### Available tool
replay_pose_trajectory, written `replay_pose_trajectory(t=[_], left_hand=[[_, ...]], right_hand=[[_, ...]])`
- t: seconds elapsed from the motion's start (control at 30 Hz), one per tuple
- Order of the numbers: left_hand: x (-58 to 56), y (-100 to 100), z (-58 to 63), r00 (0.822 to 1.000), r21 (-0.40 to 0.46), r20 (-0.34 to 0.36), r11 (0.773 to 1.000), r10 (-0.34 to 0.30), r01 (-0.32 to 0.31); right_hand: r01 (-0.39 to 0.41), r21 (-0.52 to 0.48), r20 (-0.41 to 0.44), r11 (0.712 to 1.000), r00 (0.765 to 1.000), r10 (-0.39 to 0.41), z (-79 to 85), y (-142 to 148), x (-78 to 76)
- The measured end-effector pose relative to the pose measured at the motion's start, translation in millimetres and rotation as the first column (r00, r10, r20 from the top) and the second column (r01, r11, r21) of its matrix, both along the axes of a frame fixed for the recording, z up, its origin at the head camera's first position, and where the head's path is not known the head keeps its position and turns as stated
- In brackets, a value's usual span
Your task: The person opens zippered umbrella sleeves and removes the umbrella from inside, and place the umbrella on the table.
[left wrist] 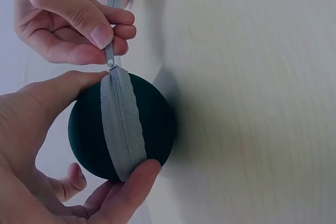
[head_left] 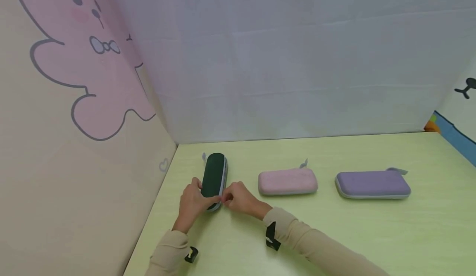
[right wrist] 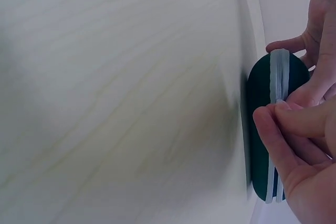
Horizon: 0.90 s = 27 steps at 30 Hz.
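Note:
A dark green zippered case point(head_left: 214, 173) with a grey zipper band lies at the left of the table, its long side running away from me. My left hand point(head_left: 191, 203) grips its near end, thumb on one side and fingers round the other. At the near right corner, my right hand point(head_left: 241, 199) pinches the zipper pull point(left wrist: 109, 55) between thumb and fingers. In the left wrist view the zipper point(left wrist: 123, 127) is closed round the case's end. Farther along the side, the right wrist view shows two separate grey edges, partly hidden by my right hand.
To the right lie a pink case point(head_left: 288, 182) and a purple case point(head_left: 373, 184), each with a small grey tab. The pale green table point(head_left: 316, 234) meets a white cloth backdrop point(head_left: 297, 61) behind and a patterned wall point(head_left: 74, 177) at the left.

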State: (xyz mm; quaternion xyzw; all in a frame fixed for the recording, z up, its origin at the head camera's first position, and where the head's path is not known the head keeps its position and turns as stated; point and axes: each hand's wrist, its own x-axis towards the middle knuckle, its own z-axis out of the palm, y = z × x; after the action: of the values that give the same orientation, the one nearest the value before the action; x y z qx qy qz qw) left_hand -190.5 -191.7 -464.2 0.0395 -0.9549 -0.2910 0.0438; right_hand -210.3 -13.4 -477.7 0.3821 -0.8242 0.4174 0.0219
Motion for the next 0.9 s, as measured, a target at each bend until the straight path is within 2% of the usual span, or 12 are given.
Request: replay_pose_trajectory(t=[0.13, 0.3, 0.43, 0.57, 0.67, 0.73, 0.77, 0.83, 0.9], left_hand=[[0.2, 4, 0.3, 1.0, -0.028, -0.009, 1.0, 0.009, -0.009], [-1.0, 8, 0.1, 1.0, -0.038, -0.003, 0.999, 0.013, -0.013], [-1.5, 9, 2.0, 1.0, -0.043, 0.008, 0.999, -0.004, 0.004], [-4.2, 9, 8.0, 0.999, -0.088, 0.028, 0.996, -0.018, 0.02], [-10.2, 8, 14.7, 0.998, -0.113, -0.017, 0.992, -0.067, 0.064], [-17.3, 4, 19.1, 0.985, -0.114, -0.073, 0.983, -0.156, 0.147], [-21.6, 2, 21.4, 0.973, -0.107, -0.093, 0.973, -0.213, 0.203], [-30.8, -3, 26.5, 0.934, -0.095, -0.106, 0.938, -0.341, 0.332], [-40.6, -8, 30.5, 0.879, -0.099, -0.086, 0.882, -0.468, 0.46]], right_hand=[[-0.003, -0.006, 0.045, 1.0, 0.999, 0.003, -1.7, 1, 3.8], [-0.044, 0.006, 0.052, 0.999, 0.998, 0.044, 0.1, -2, 11.8], [-0.014, 0.02, 0.033, 1.0, 0.999, 0.013, 1.2, -3, 15.9], [0.012, 0.023, 0.04, 1.0, 0.999, -0.013, 0.6, -2, 17.5], [0.025, 0.023, 0.065, 0.999, 0.998, -0.026, -0.4, -1, 17.4], [0.025, 0.017, 0.084, 1.0, 0.996, -0.026, -0.8, 0, 17.3], [0.022, 0.014, 0.09, 1.0, 0.996, -0.023, -1.0, 0, 17.2], [0.013, 0.011, 0.094, 1.0, 0.995, -0.014, -1.0, 1, 17.1], [0.004, 0.009, 0.098, 1.0, 0.995, -0.004, -1.2, 2, 16.9]])
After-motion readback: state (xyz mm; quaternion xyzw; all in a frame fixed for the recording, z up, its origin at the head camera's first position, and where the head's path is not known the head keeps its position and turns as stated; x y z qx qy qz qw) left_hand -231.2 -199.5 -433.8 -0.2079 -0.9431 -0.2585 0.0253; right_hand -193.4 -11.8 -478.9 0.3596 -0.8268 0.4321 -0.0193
